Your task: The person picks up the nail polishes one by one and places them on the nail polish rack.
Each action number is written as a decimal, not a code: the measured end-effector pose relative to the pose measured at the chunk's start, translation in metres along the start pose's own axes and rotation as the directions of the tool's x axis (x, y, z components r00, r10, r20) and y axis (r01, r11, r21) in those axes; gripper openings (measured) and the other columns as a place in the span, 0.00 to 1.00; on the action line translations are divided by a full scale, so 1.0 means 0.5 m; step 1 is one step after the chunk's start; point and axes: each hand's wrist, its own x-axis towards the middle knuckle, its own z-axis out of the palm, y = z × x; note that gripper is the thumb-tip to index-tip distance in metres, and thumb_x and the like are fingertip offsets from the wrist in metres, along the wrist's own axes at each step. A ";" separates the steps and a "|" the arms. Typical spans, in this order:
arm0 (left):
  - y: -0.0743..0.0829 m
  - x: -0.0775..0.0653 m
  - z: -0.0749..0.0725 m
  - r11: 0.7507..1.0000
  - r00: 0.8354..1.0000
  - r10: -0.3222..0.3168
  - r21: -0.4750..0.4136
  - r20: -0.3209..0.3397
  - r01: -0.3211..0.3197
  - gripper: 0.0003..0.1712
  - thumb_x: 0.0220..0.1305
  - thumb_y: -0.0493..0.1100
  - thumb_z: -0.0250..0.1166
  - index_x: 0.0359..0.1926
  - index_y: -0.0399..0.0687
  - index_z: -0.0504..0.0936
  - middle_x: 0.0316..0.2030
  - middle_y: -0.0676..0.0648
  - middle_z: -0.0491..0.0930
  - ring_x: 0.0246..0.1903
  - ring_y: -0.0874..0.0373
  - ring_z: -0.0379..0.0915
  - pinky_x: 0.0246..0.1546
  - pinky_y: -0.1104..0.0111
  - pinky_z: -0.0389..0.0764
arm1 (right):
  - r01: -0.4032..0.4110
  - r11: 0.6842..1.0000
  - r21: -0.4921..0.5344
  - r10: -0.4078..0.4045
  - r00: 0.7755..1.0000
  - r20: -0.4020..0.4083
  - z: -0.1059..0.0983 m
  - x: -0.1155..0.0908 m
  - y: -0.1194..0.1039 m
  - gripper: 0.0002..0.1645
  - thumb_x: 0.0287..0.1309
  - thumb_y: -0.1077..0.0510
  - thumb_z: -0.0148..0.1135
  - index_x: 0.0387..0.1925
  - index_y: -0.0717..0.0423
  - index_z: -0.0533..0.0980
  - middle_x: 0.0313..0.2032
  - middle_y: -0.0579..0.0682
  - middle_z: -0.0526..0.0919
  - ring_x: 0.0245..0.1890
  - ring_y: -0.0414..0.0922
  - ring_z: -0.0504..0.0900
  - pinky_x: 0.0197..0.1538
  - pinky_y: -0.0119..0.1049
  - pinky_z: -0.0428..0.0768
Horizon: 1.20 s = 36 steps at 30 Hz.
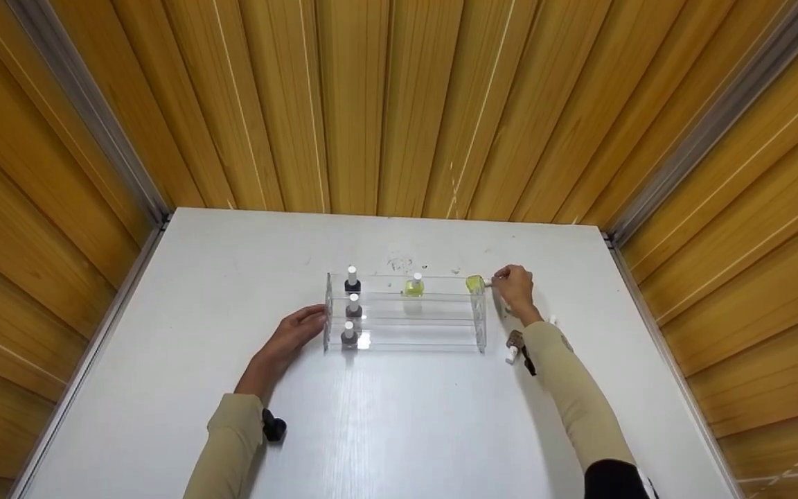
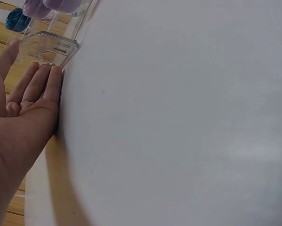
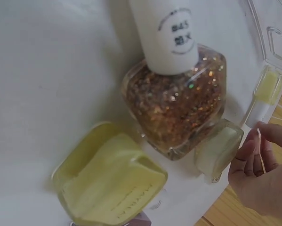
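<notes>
A clear tiered rack holds nail polish bottles. My left hand touches its left side panel, fingers extended, as the left wrist view also shows. At the rack's top right end, my right hand pinches the white cap of a yellow nail polish bottle, tilted sideways with its cap toward me. Whether that bottle touches the top tier, I cannot tell. Another yellow bottle stands on the top tier. At the left end, dark bottles stand one per tier: top, middle and bottom.
Right of the rack, partly under my right forearm, a brown glitter bottle lies on the white table. Around it are a yellow-green bottle and a pale bottle. Wood-patterned walls enclose the table's back and sides.
</notes>
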 end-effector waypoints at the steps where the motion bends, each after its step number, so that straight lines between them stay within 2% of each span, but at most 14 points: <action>1: -0.002 0.001 0.000 1.000 1.000 0.010 0.002 0.005 -0.010 0.30 0.73 0.45 0.64 0.71 0.41 0.71 0.70 0.38 0.72 0.73 0.48 0.64 0.77 0.57 0.59 | -0.001 1.000 0.002 0.001 1.000 0.007 0.001 0.001 -0.001 0.09 0.60 0.64 0.64 0.39 0.68 0.84 0.33 0.61 0.87 0.31 0.48 0.82 0.34 0.34 0.77; 4: -0.003 0.002 0.000 1.000 1.000 0.019 0.005 0.003 -0.019 0.30 0.73 0.44 0.64 0.71 0.39 0.71 0.71 0.37 0.72 0.73 0.47 0.63 0.78 0.56 0.59 | -0.011 0.999 0.034 0.010 1.000 0.023 0.008 0.002 -0.004 0.10 0.63 0.64 0.62 0.40 0.69 0.83 0.34 0.63 0.88 0.26 0.42 0.83 0.27 0.26 0.74; 6: -0.005 0.002 0.001 1.000 1.000 0.022 0.021 -0.002 -0.022 0.30 0.73 0.45 0.64 0.71 0.40 0.71 0.71 0.37 0.71 0.74 0.46 0.62 0.78 0.54 0.59 | -0.032 0.998 0.053 0.030 0.999 0.026 0.012 0.000 -0.008 0.13 0.65 0.62 0.62 0.43 0.70 0.83 0.36 0.64 0.89 0.27 0.43 0.85 0.28 0.25 0.74; 9: -0.006 0.002 0.001 1.000 1.000 0.012 0.028 -0.012 -0.011 0.30 0.72 0.47 0.65 0.70 0.43 0.73 0.70 0.39 0.73 0.74 0.46 0.62 0.79 0.53 0.57 | -0.085 0.996 0.035 0.083 0.996 0.042 0.020 -0.003 -0.016 0.19 0.69 0.54 0.61 0.44 0.71 0.82 0.40 0.66 0.89 0.33 0.48 0.85 0.34 0.34 0.79; 13: -0.008 0.001 0.005 1.000 1.000 0.011 0.024 0.004 -0.011 0.30 0.71 0.49 0.66 0.70 0.46 0.73 0.70 0.41 0.73 0.73 0.47 0.63 0.79 0.53 0.58 | -0.157 0.987 -0.025 0.158 0.986 0.049 0.023 -0.005 -0.023 0.26 0.67 0.47 0.64 0.42 0.71 0.82 0.43 0.67 0.87 0.40 0.55 0.83 0.45 0.47 0.83; 16: -0.009 -0.001 0.005 1.000 1.000 0.017 0.007 0.020 -0.017 0.29 0.72 0.48 0.65 0.70 0.45 0.73 0.69 0.41 0.74 0.72 0.48 0.65 0.77 0.54 0.60 | -0.180 0.982 -0.052 0.182 0.982 0.045 0.025 -0.002 -0.024 0.25 0.63 0.46 0.68 0.34 0.69 0.79 0.36 0.65 0.84 0.35 0.53 0.80 0.40 0.45 0.81; 18: -0.008 -0.002 0.004 1.000 1.000 0.020 0.004 0.021 -0.020 0.30 0.72 0.47 0.65 0.71 0.44 0.72 0.69 0.40 0.74 0.71 0.48 0.66 0.77 0.55 0.61 | -0.183 0.981 -0.059 0.186 0.981 0.053 0.026 0.003 -0.023 0.25 0.61 0.45 0.69 0.27 0.63 0.74 0.27 0.58 0.79 0.28 0.49 0.75 0.31 0.40 0.77; 21: -0.003 -0.002 -0.001 1.000 1.000 0.019 0.009 0.005 -0.019 0.30 0.72 0.47 0.65 0.71 0.44 0.72 0.69 0.40 0.74 0.72 0.47 0.66 0.77 0.55 0.61 | -0.186 0.981 -0.052 0.190 0.978 0.091 0.027 0.010 -0.025 0.27 0.61 0.45 0.70 0.21 0.54 0.65 0.18 0.47 0.68 0.19 0.42 0.68 0.22 0.32 0.68; 22: -0.002 -0.002 -0.001 1.000 1.000 0.017 0.016 0.001 -0.017 0.30 0.72 0.47 0.65 0.71 0.44 0.72 0.69 0.40 0.74 0.72 0.47 0.65 0.77 0.55 0.61 | -0.189 0.981 -0.044 0.192 0.976 0.101 0.024 0.010 -0.025 0.27 0.61 0.45 0.70 0.21 0.53 0.64 0.16 0.45 0.67 0.17 0.41 0.67 0.21 0.31 0.67; 25: -0.003 -0.001 -0.002 1.000 1.000 0.016 0.013 0.001 -0.016 0.30 0.72 0.47 0.64 0.70 0.43 0.72 0.70 0.40 0.73 0.73 0.46 0.63 0.78 0.54 0.59 | -0.187 0.982 -0.020 0.188 0.974 0.123 0.015 0.010 -0.024 0.24 0.60 0.47 0.70 0.20 0.57 0.71 0.12 0.44 0.70 0.14 0.39 0.68 0.20 0.29 0.68; 28: -0.004 -0.001 -0.003 1.000 1.000 0.020 -0.009 0.016 -0.020 0.29 0.73 0.46 0.64 0.71 0.41 0.72 0.70 0.39 0.73 0.73 0.46 0.64 0.78 0.54 0.58 | -0.166 0.986 -0.001 0.165 0.978 0.125 0.011 0.008 -0.022 0.19 0.59 0.50 0.69 0.25 0.63 0.80 0.16 0.46 0.77 0.17 0.39 0.71 0.22 0.29 0.70; 31: -0.005 -0.002 -0.003 1.000 1.000 0.016 -0.013 0.014 -0.016 0.29 0.73 0.45 0.64 0.71 0.41 0.72 0.69 0.39 0.73 0.73 0.46 0.64 0.78 0.55 0.58 | -0.139 0.990 0.015 0.136 0.983 0.125 0.010 0.005 -0.018 0.17 0.60 0.53 0.67 0.35 0.67 0.85 0.29 0.56 0.87 0.25 0.43 0.77 0.28 0.30 0.75; 34: -0.004 -0.002 -0.001 1.000 1.000 0.009 0.000 0.004 -0.009 0.30 0.73 0.47 0.64 0.70 0.43 0.72 0.69 0.40 0.74 0.73 0.46 0.64 0.79 0.53 0.56 | -0.123 0.992 0.023 0.119 0.986 0.120 0.007 0.000 -0.016 0.19 0.63 0.55 0.66 0.43 0.70 0.84 0.44 0.66 0.87 0.37 0.51 0.82 0.39 0.38 0.82; 36: -0.003 -0.002 0.001 1.000 1.000 0.009 0.009 -0.002 -0.009 0.30 0.72 0.49 0.65 0.70 0.44 0.72 0.69 0.40 0.75 0.73 0.46 0.64 0.79 0.53 0.56 | -0.118 0.993 0.014 0.116 0.987 0.114 0.004 -0.003 -0.015 0.21 0.64 0.54 0.65 0.45 0.72 0.83 0.48 0.69 0.85 0.43 0.56 0.83 0.45 0.45 0.83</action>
